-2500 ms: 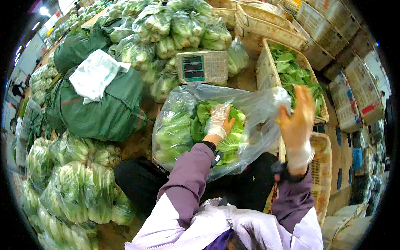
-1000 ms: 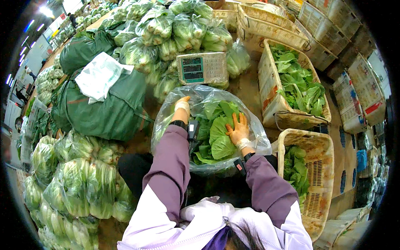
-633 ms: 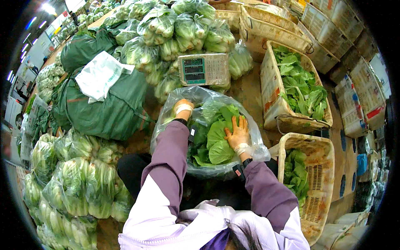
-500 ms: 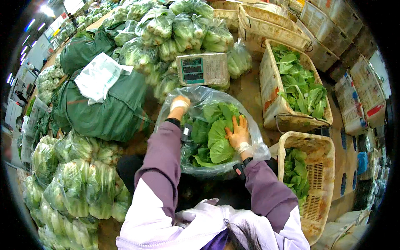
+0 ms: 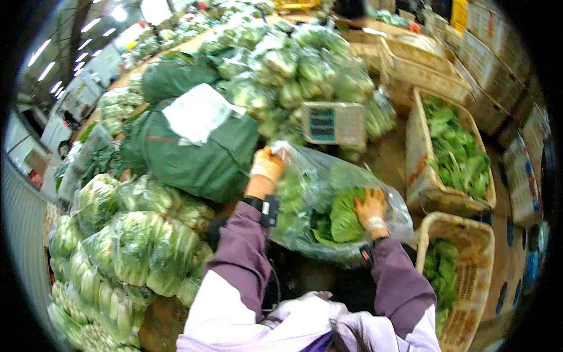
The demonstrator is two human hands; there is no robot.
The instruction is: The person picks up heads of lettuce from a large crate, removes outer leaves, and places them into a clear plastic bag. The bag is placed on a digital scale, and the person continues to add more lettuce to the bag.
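Note:
A large clear plastic bag point(image 5: 316, 185) full of green leafy vegetables point(image 5: 346, 220) sits in front of me. My left hand point(image 5: 267, 164), in an orange-palmed glove, grips the bag's upper left rim and holds it up. My right hand point(image 5: 370, 206), gloved the same way, lies flat with fingers spread on the leaves inside the bag's mouth, pressing them down. Both sleeves are purple, each with a black wrist strap.
A digital scale point(image 5: 333, 123) stands just behind the bag. Wicker baskets of loose greens sit at the right point(image 5: 417, 176) and lower right point(image 5: 469, 281). Dark green sacks point(image 5: 199, 149) and piles of bagged cabbages point(image 5: 135, 240) fill the left; more bagged greens point(image 5: 293, 64) lie behind.
My right hand came down from the air into the bag and now presses on the leaves. My left hand shifted up to the bag's rim and lifted it.

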